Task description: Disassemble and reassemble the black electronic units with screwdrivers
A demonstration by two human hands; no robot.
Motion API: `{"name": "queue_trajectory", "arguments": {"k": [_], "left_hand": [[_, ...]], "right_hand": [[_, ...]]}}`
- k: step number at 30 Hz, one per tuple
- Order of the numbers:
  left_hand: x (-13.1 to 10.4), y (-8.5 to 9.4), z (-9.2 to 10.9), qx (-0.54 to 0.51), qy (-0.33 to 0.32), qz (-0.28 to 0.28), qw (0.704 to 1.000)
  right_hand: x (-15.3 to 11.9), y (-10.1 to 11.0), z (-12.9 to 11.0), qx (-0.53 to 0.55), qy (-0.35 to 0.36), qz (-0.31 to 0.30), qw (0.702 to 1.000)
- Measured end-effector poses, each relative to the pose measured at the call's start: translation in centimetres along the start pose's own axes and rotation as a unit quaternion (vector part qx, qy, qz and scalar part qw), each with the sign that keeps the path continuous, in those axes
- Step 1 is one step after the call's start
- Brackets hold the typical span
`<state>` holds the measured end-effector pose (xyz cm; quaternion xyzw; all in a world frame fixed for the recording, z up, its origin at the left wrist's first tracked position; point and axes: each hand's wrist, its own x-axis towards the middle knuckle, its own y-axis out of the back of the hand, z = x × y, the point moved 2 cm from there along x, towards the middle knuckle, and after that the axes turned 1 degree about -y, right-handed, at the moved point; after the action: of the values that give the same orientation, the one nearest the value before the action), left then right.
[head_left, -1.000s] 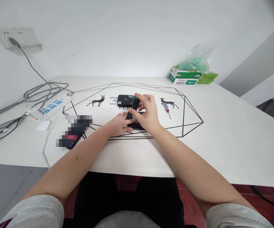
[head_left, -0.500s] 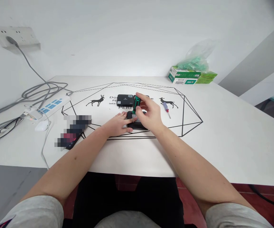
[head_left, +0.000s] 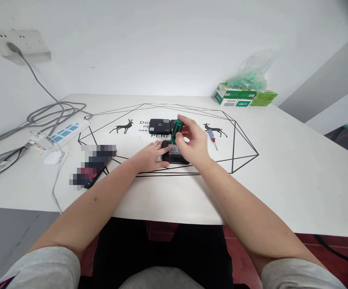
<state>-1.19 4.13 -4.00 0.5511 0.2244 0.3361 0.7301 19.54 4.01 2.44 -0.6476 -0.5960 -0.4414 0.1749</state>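
In from the table's (head_left: 168, 196) near edge, the left hand (head_left: 150, 158), fingers spread, steadies a black case (head_left: 177, 159); the right hand (head_left: 195, 145) grips a green screwdriver (head_left: 177, 127), tilted over it. Screw work seems underway, unfinished; any loosened screws can't be made out. Toward the far edge lies another black box (head_left: 159, 126).

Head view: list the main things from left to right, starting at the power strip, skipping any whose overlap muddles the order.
Power strip → pixelated dark device → left hand → black labelled device → right hand → purple-handled screwdriver → green-and-white boxes.
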Motion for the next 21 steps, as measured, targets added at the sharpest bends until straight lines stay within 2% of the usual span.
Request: {"name": "queue_trajectory", "arguments": {"k": [7, 16, 21], "left_hand": [[0.07, 0.11, 0.18, 0.003, -0.001, -0.002, 1.0], [0.16, -0.23, -0.16, -0.005, -0.024, 0.026, 0.999], [0.22, -0.12, -0.02, -0.002, -0.021, 0.019, 1.0]], "right_hand": [[-0.03, -0.17, -0.17, -0.005, 0.014, 0.0, 1.0], [-0.01, -0.16, -0.56, -0.011, 0.022, -0.008, 1.0], [-0.01, -0.14, -0.62, -0.009, 0.031, -0.013, 0.999]]}}
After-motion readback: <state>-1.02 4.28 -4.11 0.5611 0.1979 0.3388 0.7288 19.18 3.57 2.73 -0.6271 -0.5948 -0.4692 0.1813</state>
